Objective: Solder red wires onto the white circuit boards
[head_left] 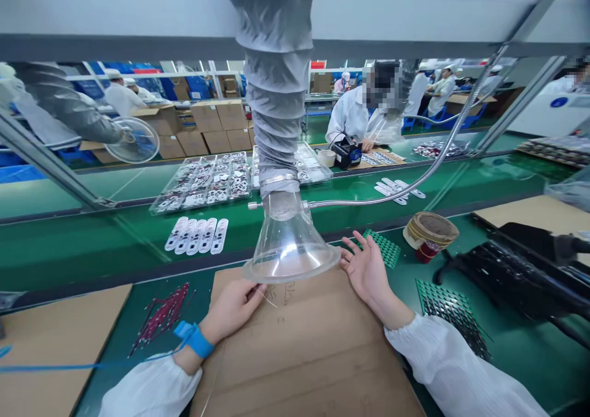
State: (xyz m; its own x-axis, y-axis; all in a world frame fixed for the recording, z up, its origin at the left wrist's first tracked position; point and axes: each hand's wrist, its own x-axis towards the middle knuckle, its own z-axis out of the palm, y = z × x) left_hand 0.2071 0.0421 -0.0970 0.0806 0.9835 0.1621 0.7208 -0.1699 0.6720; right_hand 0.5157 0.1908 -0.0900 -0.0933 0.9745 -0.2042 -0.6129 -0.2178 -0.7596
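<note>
Thin wire (270,301) pokes from the fingertips over the far left part of the cardboard sheet (304,355), which probably serves as a mat to shield the worktop. Left of the sheet, a loose bundle of red leads (161,315) lies on the green surface, seemingly set there for easy reach; beyond its far left corner, white strips (197,236) stand in a neat row, perhaps to keep them countable. The left hand (233,309) rests at the sheet's left edge, thumb and finger pinching the wire close to its end, likely for control of that short tip. Its blue wrist strap (199,342) trails a cord away leftward, which leaves the sheet free. Above the sheet's far edge hangs a clear hood (290,251), presumably there to draw air off. The right hand (369,275) hovers over the far right corner, fingers loosely spread, gripping nothing visible; whether its fingertips touch the hood, I cannot tell. Right of the sheet lie two perforated green boards (382,249), apparently kept within that arm's range, with a tape roll (424,235) nearby.
</note>
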